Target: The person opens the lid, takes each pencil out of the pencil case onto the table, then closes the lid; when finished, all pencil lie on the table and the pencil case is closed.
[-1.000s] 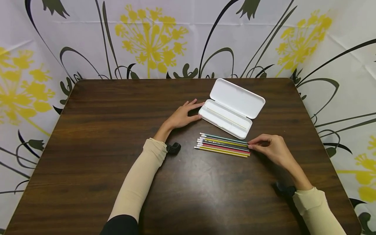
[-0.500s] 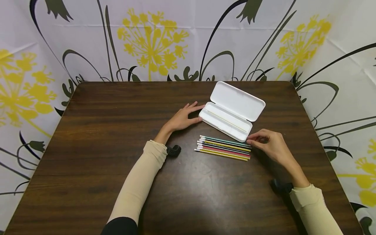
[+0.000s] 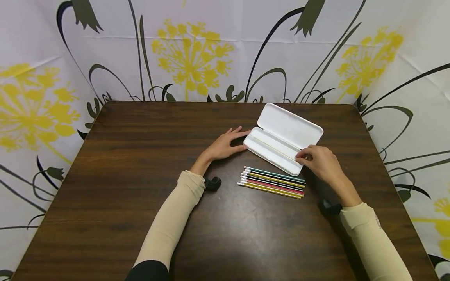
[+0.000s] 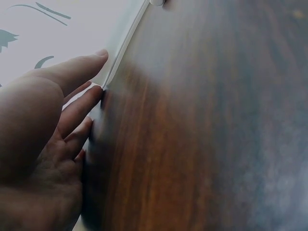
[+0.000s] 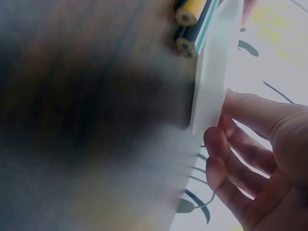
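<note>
A white pencil case [image 3: 289, 124] lies unfolded on the table, lid tipped back. Along its tray runs a thin pale line; whether that is a pencil or a ridge I cannot tell. My left hand [image 3: 225, 145] rests at the case's left end, thumb and index finger spread straight about the corner. With curled fingers, my right hand [image 3: 321, 164] pinches the right end; in the right wrist view its thumb meets the upper edge of the case [image 5: 214, 62]. Several pencils [image 3: 272, 183] in green, yellow, black and red lie side by side just in front of the case, erasers to the left.
A dark brown wooden table [image 3: 158, 128] carries everything. Behind it and at both sides hangs a white cloth [image 3: 211, 23] with yellow and grey-green flower prints. Black wrist cameras [image 3: 212, 183] sit at both cuffs.
My right hand has left the right ends of the pencils and moved up and away onto the right end of the case. The left hand stays at the left end.
</note>
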`<action>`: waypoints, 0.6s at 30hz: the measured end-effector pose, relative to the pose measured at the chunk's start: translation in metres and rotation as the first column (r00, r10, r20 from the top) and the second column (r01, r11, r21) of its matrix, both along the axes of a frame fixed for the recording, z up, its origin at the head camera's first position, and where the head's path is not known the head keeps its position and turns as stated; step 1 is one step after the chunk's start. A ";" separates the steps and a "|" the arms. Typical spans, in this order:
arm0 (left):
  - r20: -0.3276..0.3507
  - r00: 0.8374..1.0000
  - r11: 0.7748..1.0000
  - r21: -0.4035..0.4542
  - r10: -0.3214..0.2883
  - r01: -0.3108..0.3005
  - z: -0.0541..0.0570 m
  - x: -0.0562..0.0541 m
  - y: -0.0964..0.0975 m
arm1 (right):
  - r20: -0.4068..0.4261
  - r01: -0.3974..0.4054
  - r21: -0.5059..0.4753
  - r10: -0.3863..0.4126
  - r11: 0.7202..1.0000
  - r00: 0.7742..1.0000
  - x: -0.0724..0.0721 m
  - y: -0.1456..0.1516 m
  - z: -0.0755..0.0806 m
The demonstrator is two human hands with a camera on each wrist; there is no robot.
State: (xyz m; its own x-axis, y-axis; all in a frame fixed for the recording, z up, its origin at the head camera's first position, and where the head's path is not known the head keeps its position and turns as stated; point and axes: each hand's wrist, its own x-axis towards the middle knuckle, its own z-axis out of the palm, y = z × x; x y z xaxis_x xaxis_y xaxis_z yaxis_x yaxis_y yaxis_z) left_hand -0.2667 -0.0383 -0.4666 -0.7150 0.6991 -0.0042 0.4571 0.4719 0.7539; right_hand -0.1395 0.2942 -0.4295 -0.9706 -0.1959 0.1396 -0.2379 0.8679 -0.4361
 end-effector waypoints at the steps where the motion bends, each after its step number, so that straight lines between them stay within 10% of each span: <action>1: 0.000 1.000 1.000 -0.002 -0.001 0.001 -0.001 0.000 0.000 | 0.010 -0.004 0.016 0.004 1.000 1.000 -0.001 0.000 0.000; 18: 0.000 1.000 1.000 0.005 0.007 -0.007 -0.003 0.000 0.000 | 0.047 -0.012 0.103 0.007 0.995 0.999 -0.006 -0.009 0.006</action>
